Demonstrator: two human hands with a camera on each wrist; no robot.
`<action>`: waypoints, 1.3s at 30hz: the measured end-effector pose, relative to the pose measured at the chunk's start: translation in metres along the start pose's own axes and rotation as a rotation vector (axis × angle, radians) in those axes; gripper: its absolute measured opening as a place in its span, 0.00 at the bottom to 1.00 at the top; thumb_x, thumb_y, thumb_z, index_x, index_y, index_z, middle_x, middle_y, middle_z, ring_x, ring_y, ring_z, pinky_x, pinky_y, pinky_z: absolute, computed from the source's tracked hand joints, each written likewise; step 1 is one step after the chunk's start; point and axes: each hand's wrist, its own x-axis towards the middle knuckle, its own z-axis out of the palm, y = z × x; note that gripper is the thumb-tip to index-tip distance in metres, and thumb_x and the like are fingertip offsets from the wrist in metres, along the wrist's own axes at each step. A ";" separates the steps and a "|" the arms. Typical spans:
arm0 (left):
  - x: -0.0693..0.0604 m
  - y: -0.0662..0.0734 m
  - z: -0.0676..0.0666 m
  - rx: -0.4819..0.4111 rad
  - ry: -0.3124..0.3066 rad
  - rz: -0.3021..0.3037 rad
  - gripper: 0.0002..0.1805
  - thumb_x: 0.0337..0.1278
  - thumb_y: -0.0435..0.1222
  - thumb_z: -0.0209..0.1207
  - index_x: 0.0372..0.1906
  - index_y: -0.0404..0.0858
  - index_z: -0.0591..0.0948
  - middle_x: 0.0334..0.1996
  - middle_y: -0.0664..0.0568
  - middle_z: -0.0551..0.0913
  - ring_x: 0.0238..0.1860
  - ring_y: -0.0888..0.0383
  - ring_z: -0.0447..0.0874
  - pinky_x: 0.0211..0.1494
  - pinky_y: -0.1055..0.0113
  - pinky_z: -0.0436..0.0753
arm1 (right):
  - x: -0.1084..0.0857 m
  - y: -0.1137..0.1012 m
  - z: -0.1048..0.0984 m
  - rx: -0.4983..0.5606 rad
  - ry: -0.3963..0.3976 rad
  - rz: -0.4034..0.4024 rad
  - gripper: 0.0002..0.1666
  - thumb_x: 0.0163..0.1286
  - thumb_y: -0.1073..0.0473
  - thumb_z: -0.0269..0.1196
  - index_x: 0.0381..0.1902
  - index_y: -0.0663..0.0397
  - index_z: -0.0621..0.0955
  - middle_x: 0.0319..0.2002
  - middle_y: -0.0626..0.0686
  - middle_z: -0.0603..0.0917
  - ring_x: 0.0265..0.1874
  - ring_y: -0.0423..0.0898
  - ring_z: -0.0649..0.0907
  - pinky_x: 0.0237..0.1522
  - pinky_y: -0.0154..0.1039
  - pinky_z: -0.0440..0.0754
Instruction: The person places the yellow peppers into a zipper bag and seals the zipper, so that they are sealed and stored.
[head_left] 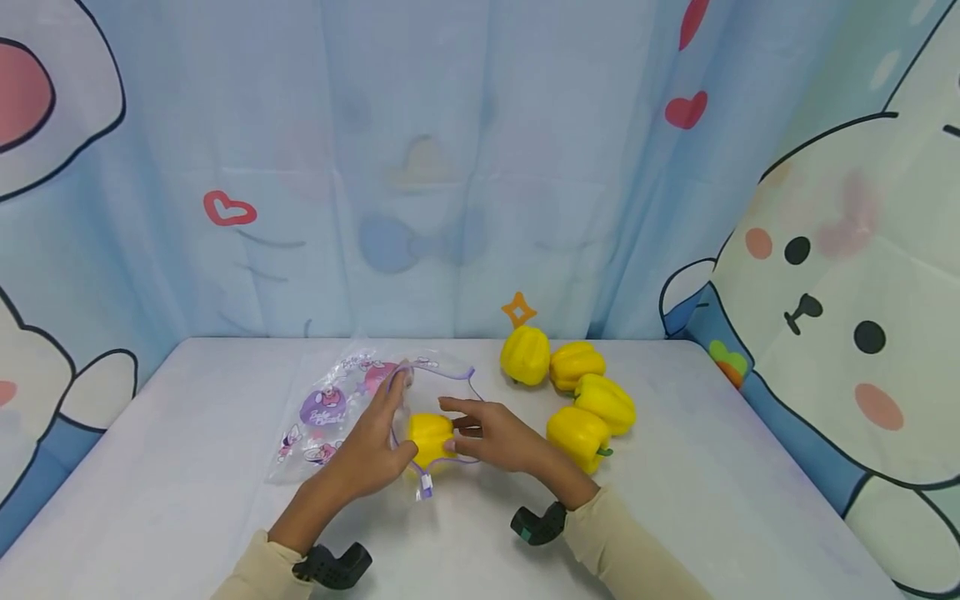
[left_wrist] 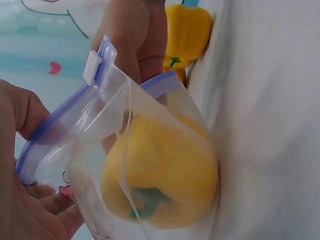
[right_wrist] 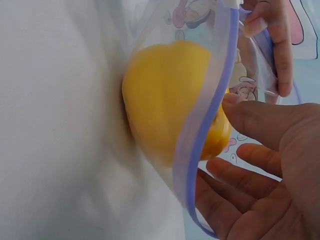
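A clear zip bag with a purple seal strip and printed cartoon figures lies on the table, its mouth facing the person. My left hand holds the bag's mouth apart, thumb on the near side and long fingers at the far rim. Inside the bag sits a yellow bell pepper, its green stem showing through the plastic in the left wrist view. My right hand reaches into the mouth, fingers loosely bent and spread beside the pepper. In the right wrist view its thumb is at the pepper's edge.
Several more yellow bell peppers cluster on the white table to the right of the bag. A light blue curtain with cartoon prints hangs behind the table's far edge.
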 end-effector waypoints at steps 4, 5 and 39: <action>0.001 0.000 -0.002 -0.004 -0.006 -0.007 0.52 0.49 0.31 0.60 0.77 0.33 0.44 0.76 0.41 0.47 0.74 0.42 0.49 0.68 0.44 0.58 | 0.000 0.002 -0.002 0.010 0.026 -0.012 0.33 0.70 0.61 0.61 0.70 0.65 0.66 0.68 0.61 0.69 0.63 0.54 0.73 0.61 0.47 0.72; 0.001 -0.001 -0.002 -0.004 -0.014 -0.015 0.52 0.49 0.31 0.60 0.77 0.33 0.44 0.77 0.41 0.46 0.74 0.42 0.48 0.68 0.44 0.57 | 0.001 0.002 -0.003 0.010 0.038 -0.016 0.32 0.70 0.62 0.61 0.69 0.66 0.67 0.68 0.61 0.69 0.64 0.54 0.73 0.62 0.47 0.71; 0.001 -0.009 0.002 0.007 -0.061 -0.140 0.54 0.50 0.34 0.60 0.78 0.37 0.41 0.78 0.46 0.40 0.76 0.48 0.42 0.71 0.48 0.53 | -0.027 -0.020 -0.023 0.020 0.374 -0.224 0.16 0.66 0.74 0.59 0.52 0.72 0.79 0.52 0.65 0.81 0.53 0.60 0.80 0.55 0.57 0.76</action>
